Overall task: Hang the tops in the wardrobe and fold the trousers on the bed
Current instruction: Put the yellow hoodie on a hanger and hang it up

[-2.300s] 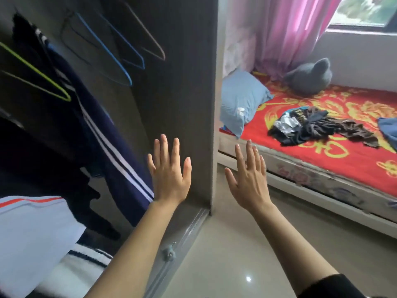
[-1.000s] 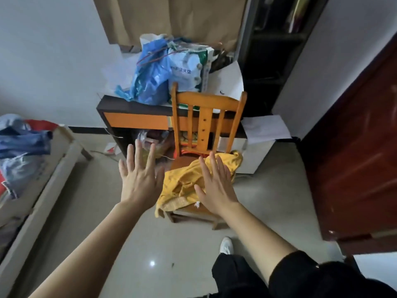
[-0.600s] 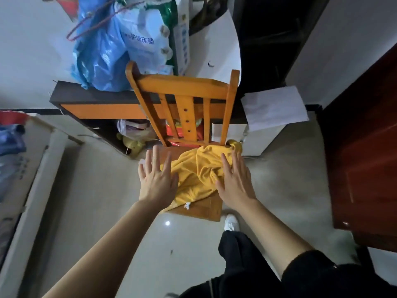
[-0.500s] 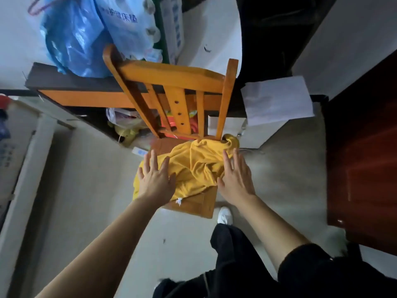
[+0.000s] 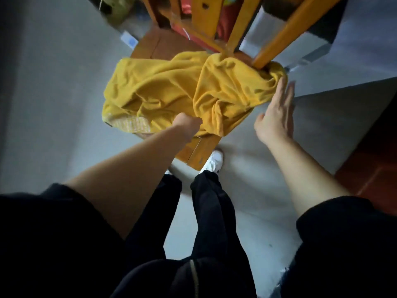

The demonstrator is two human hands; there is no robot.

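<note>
A crumpled yellow garment [image 5: 171, 89] lies spread over the seat of a wooden chair [image 5: 202, 151], its far corner bunched against the chair's back post. My left hand [image 5: 188, 125] grips the cloth at its near edge, with the fingers buried in the folds. To the right, my right hand [image 5: 276, 117] is flat with straight fingers, its fingertips beside the bunched right corner of the garment. Neither wardrobe nor bed is in view.
The chair's orange back slats [image 5: 234, 29] rise at the top of the view, with a white box [image 5: 285, 44] behind them. Grey tiled floor [image 5: 53, 93] surrounds the chair. My feet in white shoes [image 5: 212, 162] stand against the seat's front corner. A dark red door [image 5: 369, 168] is at right.
I have turned from the wardrobe to the chair and leaned in over it. My left hand has gone from flat above the yellow garment to gripping its near edge; the right stays flat.
</note>
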